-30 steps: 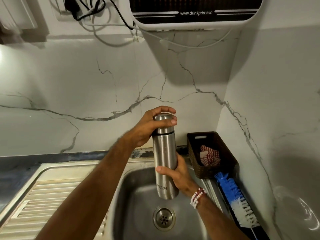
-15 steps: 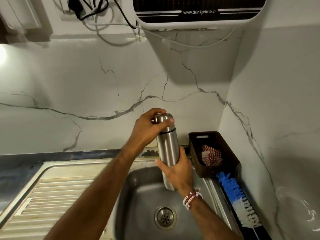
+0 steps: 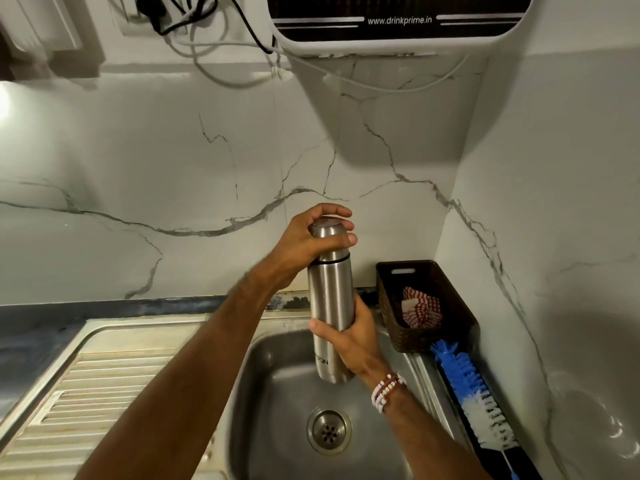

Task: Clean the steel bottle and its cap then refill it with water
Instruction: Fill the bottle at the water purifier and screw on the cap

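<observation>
Both forearms (image 3: 194, 368) are bare all the way down, and just behind the right hand (image 3: 356, 336) there's a multi-strand beaded bracelet (image 3: 388, 392), mostly white beads with some reddish-brown ones mixed in.

brown basket (image 3: 419, 339) in right corner | red-checked cloth (image 3: 420, 308) inside it | blue-and-white bottle brush (image 3: 474, 386) lying just beside basket | cables (image 3: 214, 15) on wall
</observation>
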